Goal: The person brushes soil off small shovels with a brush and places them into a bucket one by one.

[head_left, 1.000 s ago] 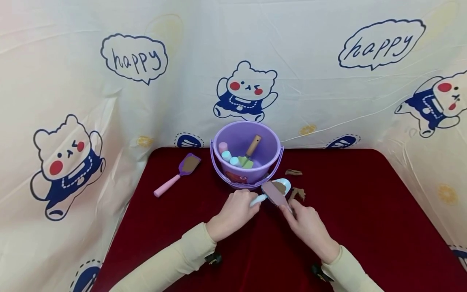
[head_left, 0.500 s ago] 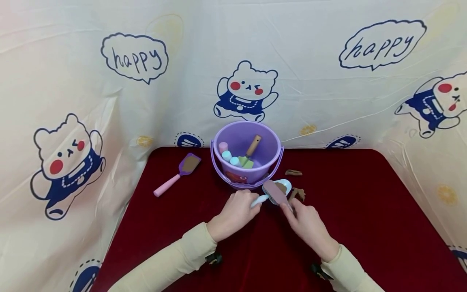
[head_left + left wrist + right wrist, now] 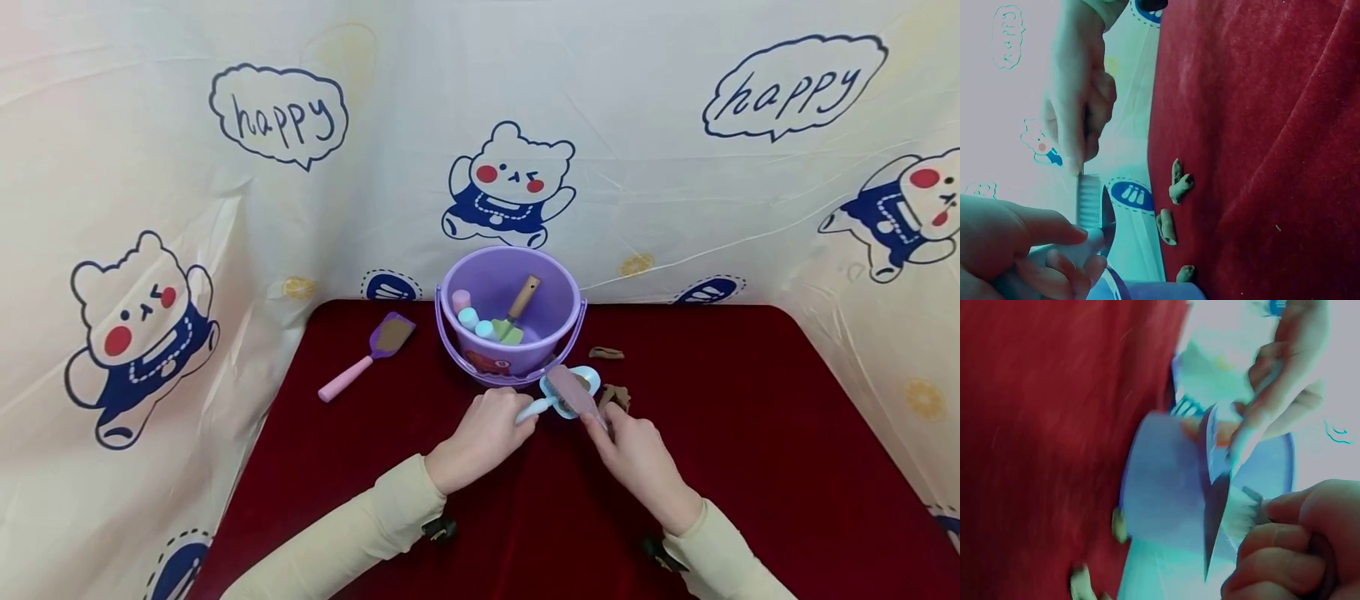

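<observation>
In the head view my left hand [image 3: 480, 437] grips the handle of a small light-blue toy shovel [image 3: 589, 377], held low just in front of the purple bucket [image 3: 558, 304]. My right hand [image 3: 641, 467] holds a brush [image 3: 572, 392] with a pinkish back, laid slantwise across the shovel's blade. A little brown stuff shows on the blade beside the brush. From the left wrist, the pale bristles [image 3: 1089, 201] face the blade. The right wrist view has the blade [image 3: 1215, 515] edge-on, bristles against it, and my right fingers curled round the brush handle.
Inside the bucket lie a green trowel [image 3: 517, 312] with a wooden handle and several pastel handle ends [image 3: 468, 318]. A purple shovel [image 3: 390, 335] with a pink handle lies to the left. Brown clay-like scraps [image 3: 607, 353] sit to the right on the red cloth [image 3: 720, 400].
The brush has slid slightly right and outward over the blade, covering more of the brown stuff. My left hand and the shovel stay nearly still; the head view shifts slightly.
</observation>
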Motion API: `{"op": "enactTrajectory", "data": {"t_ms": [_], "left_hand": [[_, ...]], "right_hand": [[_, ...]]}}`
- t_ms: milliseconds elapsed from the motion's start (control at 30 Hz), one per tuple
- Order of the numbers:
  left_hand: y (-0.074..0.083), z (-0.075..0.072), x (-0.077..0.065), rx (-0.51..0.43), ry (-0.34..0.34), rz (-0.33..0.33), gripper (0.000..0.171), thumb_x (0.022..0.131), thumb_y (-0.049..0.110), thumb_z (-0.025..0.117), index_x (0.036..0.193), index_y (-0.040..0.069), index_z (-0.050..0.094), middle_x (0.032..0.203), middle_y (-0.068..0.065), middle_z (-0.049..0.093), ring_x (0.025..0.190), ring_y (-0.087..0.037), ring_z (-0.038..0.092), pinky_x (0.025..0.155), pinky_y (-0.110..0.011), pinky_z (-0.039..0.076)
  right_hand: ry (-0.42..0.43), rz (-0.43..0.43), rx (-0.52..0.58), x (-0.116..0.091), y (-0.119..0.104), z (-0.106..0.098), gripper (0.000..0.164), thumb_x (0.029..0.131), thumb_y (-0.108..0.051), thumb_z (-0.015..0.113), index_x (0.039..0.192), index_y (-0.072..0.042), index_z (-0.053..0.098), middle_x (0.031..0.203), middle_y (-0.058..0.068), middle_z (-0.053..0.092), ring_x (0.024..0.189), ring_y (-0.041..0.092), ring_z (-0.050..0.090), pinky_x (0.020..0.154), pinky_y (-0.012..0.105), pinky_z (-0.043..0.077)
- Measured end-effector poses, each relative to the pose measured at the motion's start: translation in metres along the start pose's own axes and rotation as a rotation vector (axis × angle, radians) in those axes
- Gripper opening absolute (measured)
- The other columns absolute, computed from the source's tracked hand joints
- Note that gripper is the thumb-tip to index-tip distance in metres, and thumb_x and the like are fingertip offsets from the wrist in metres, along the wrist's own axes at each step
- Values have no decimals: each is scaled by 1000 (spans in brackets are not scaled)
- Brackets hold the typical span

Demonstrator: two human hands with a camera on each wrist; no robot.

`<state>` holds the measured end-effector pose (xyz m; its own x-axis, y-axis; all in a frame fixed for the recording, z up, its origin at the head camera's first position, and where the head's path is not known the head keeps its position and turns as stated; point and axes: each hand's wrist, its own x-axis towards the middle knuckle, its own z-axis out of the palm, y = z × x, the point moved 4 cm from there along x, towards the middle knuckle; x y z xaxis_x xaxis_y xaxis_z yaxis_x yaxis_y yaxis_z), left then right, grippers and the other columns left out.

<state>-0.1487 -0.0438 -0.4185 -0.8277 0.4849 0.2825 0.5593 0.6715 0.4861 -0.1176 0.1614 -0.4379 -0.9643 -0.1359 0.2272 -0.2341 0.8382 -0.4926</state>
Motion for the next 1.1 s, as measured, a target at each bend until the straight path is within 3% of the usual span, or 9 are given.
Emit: {"op": "enactTrajectory", "data": {"t_ms": [167,467,700,900,1100], "left_hand": [[2,1,0,15,8,4,26,91,7,76,72,11,59,64,2,46,57,-14,49,53,-32,45],[3,7,-2,35,-21,29,34,92,7,76,68,12,53,63,1,44,55,-13,48,50,-30,42],[4,5,-1,29,-5,12,30,92,9,76,70,13,55,65,3,45,57,-13,48,51,-31,43],[6,2,-3,-7,-11,12,28,94,9,75,71,13,58,65,3,45,58,-11,46,52,-28,42],[5,5,-4,-28,-32,17,34,95,9,73,69,14,52,65,4,42,56,-9,41,50,-24,38]], "right_hand": [[-76,26,78,0,-1,5,30,105,-27,64,80,-12,53,58,-8,37,48,7,35,46,25,34],[20,-24,-52,0,11,-2,27,98,-24,74,83,-12,54,57,-7,34,47,10,33,42,27,29],[-75,52,62,-1,8,-2,25,104,-28,66,87,-11,57,59,-6,38,49,9,36,46,26,33],[5,-24,-31,-2,9,-5,22,100,-27,71,89,-12,59,58,-8,36,48,9,35,44,27,31],[-9,37,-2,-1,16,-8,24,104,-26,66,89,-9,60,57,-6,38,47,9,35,45,26,33]]}}
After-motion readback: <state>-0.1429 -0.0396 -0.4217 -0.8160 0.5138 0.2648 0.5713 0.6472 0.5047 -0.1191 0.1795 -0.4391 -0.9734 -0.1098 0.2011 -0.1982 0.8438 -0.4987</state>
